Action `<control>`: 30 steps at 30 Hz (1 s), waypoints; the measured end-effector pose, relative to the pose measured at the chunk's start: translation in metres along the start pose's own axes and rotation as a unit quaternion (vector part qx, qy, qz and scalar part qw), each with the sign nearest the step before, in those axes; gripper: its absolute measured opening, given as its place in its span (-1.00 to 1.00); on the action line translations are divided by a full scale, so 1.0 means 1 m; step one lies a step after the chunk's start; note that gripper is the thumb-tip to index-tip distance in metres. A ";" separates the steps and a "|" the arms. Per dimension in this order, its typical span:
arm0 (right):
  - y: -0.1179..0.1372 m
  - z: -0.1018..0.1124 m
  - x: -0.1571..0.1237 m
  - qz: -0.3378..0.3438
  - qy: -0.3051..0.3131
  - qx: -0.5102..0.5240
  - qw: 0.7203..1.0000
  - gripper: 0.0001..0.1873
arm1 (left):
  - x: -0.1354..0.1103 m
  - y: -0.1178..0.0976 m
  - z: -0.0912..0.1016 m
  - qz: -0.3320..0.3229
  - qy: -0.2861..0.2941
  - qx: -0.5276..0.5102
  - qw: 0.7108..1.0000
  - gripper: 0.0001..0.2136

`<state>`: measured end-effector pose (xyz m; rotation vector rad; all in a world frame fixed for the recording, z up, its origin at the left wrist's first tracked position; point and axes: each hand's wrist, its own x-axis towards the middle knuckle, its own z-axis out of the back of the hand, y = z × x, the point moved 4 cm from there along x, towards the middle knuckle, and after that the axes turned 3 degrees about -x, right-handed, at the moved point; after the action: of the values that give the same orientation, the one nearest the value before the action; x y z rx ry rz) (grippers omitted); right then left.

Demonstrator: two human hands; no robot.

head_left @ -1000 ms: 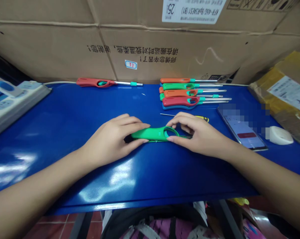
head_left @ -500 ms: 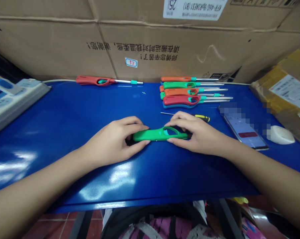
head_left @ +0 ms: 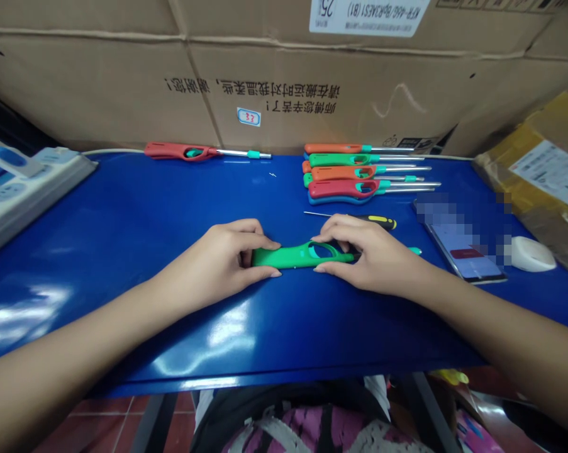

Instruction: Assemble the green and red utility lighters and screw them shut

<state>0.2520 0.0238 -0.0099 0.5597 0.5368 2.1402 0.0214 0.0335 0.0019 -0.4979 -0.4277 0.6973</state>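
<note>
A green long-nosed lighter [head_left: 295,255] lies on the blue table [head_left: 123,239], held at both ends. My left hand [head_left: 222,264] pinches its handle end between thumb and fingers. My right hand [head_left: 368,255] grips the trigger-loop end, fingers curled over it; the lighter's metal nozzle is mostly hidden under that hand, with a teal tip [head_left: 414,251] showing past it. A yellow-and-black screwdriver [head_left: 375,220] lies just behind my right hand.
A stack of several orange, green and red lighters [head_left: 354,173] lies at the back right, a single red lighter [head_left: 189,151] at the back left. A phone [head_left: 463,245], a white oval object [head_left: 531,253], a power strip [head_left: 24,189] and cardboard boxes [head_left: 284,82] surround the work area.
The green lighter has rolled from flat towards its edge between my hands, and both hands have closed in on it slightly. Its teal tip now shows beyond my right hand.
</note>
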 end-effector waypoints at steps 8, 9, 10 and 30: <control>0.002 0.001 -0.004 0.092 -0.014 -0.122 0.988 -0.61 | -0.006 -0.009 -0.007 -0.055 0.022 0.258 0.964 -0.70; 0.003 0.003 -0.004 0.103 -0.026 -0.122 0.987 -0.62 | -0.006 -0.009 -0.007 -0.056 0.025 0.265 0.962 -0.70; 0.003 0.005 -0.004 0.111 -0.037 -0.121 0.986 -0.65 | -0.006 -0.008 -0.006 -0.057 0.026 0.266 0.962 -0.70; 0.006 0.015 -0.004 0.087 -0.022 -0.141 0.986 -0.89 | -0.007 -0.008 -0.002 -0.065 0.025 0.231 0.970 -0.72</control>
<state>0.2586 0.0198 0.0047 0.5077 0.1593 2.3128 0.0214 0.0226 0.0029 -0.0460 -0.2355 0.6302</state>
